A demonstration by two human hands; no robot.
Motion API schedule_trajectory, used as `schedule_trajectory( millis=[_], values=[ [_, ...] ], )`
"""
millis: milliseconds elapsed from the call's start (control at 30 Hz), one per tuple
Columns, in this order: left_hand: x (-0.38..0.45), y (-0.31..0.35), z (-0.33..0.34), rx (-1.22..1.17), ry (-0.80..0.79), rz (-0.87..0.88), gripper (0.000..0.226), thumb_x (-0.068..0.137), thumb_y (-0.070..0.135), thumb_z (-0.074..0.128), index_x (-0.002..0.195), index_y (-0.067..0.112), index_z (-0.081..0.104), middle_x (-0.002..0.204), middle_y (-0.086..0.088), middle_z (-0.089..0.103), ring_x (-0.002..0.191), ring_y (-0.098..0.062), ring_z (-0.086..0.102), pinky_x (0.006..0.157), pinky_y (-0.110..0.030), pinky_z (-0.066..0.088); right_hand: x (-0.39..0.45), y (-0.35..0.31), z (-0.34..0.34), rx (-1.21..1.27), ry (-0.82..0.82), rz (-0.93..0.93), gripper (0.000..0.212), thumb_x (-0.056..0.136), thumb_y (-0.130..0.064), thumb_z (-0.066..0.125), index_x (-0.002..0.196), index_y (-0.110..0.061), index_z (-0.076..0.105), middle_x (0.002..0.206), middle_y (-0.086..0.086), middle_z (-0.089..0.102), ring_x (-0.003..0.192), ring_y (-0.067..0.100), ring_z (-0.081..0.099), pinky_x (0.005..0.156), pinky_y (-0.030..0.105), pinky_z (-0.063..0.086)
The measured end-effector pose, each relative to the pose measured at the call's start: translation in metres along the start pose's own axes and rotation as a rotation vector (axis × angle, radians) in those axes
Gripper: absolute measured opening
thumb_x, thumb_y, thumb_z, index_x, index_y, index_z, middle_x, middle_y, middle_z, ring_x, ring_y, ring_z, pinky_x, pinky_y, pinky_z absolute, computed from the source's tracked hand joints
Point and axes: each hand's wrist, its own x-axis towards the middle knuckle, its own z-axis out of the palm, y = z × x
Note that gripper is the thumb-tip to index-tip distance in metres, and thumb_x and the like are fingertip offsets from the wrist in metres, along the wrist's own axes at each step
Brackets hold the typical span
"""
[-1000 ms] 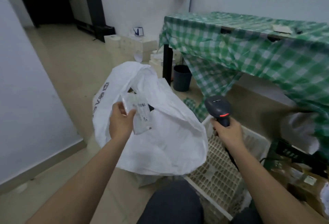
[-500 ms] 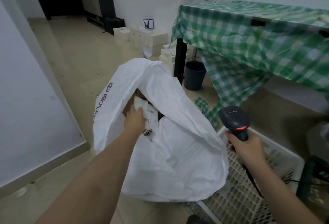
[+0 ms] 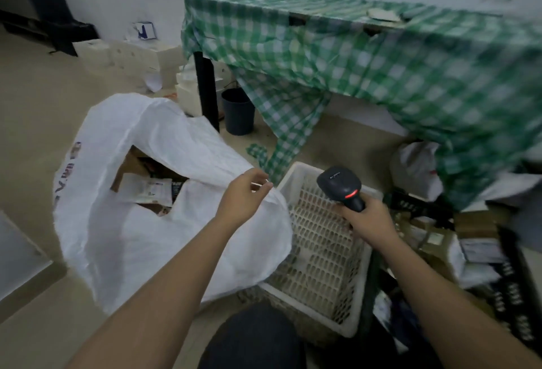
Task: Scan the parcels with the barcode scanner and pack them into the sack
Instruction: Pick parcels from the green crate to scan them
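Observation:
A large white sack [image 3: 152, 233] stands on the floor at the left with its mouth gaping. Inside it lie a small clear-wrapped parcel [image 3: 146, 191] and brown cartons. My left hand [image 3: 245, 197] hovers over the sack's right edge, fingers loosely spread, holding nothing. My right hand [image 3: 368, 217] grips the handle of a black barcode scanner [image 3: 340, 183], its red light lit, above a white perforated crate [image 3: 316, 251]. More parcels [image 3: 475, 248] are piled at the far right.
A table under a green checked cloth [image 3: 366, 54] fills the upper right, with its black leg [image 3: 206, 92] and a dark bin [image 3: 238, 111] beside the sack. White boxes [image 3: 123, 56] are stacked along the back wall. My knee [image 3: 255, 339] is at the bottom.
My left hand has put the small parcel into the sack, let it go and drawn back to the right, now empty. The scanner stays in my right hand.

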Motion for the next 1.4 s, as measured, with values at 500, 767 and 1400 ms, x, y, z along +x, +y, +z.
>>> schedule_trajectory(
  millis=[500, 767, 1400],
  values=[
    [0.008, 0.067, 0.304, 0.055, -0.634, -0.054, 0.023, 0.092, 0.028, 0.063, 0.111, 0.014, 0.061, 0.104, 0.001, 0.064, 0.093, -0.015, 0.059, 0.079, -0.026, 0.045, -0.029, 0.199, -0.164, -0.298, 0.272, 0.372, 0.013, 0.084, -0.026, 0.067, 0.086, -0.013, 0.063, 0.077, 0.006, 0.061, 0.08, 0.029, 0.059, 0.064, 0.031, 0.04],
    [0.009, 0.06, 0.425, 0.063, -0.69, -0.098, 0.034, 0.094, 0.027, 0.06, 0.124, 0.012, 0.057, 0.12, -0.005, 0.062, 0.108, -0.019, 0.058, 0.089, -0.027, 0.045, 0.008, 0.265, -0.184, -0.126, 0.397, 0.504, 0.013, 0.083, -0.027, 0.066, 0.086, -0.016, 0.061, 0.083, 0.006, 0.065, 0.081, 0.025, 0.06, 0.068, 0.03, 0.043],
    [0.053, 0.058, 0.508, -0.026, -0.593, -0.247, 0.079, 0.076, 0.043, 0.077, 0.138, 0.016, 0.037, 0.13, -0.002, 0.057, 0.111, -0.021, 0.057, 0.086, -0.029, 0.045, 0.072, 0.301, -0.179, 0.241, 0.669, 0.536, 0.011, 0.082, -0.026, 0.068, 0.078, -0.018, 0.063, 0.078, 0.01, 0.069, 0.078, 0.029, 0.068, 0.076, 0.044, 0.056]
  ],
)
